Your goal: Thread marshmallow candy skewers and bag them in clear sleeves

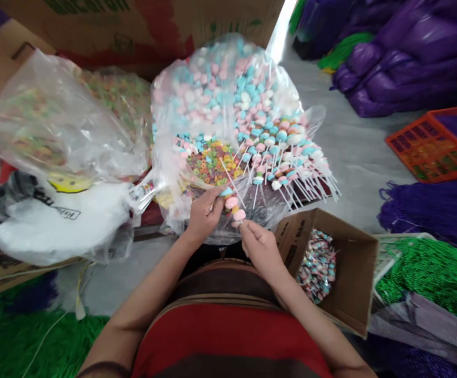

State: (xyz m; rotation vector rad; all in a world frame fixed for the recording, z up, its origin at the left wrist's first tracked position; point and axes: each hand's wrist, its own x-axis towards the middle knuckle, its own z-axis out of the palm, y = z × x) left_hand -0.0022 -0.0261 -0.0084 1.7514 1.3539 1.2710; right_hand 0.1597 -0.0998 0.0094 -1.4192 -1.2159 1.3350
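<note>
My left hand point(205, 214) pinches the upper end of a candy skewer point(231, 202), by a blue piece. Pink pieces and yellow-orange rings run down the skewer towards me. At its lower end, the fingers of my right hand point(260, 242) are closed just below the last pink piece. A bare white stick point(231, 181) shows just beyond the skewer. Behind my hands, colourful candy rings point(213, 164) lie in an opened clear bag, with pink, blue and white candies point(213, 86) heaped above them. Several filled candy skewers point(287, 152) are piled on the right of the bag.
A cardboard box point(352, 268) holding wrapped candy sticks point(318, 265) stands by my right forearm. To the left lie a clear bag of rings point(55, 121) and a white plastic bag point(63, 220). Farther right are an orange crate point(435, 147) and green strands point(433, 273).
</note>
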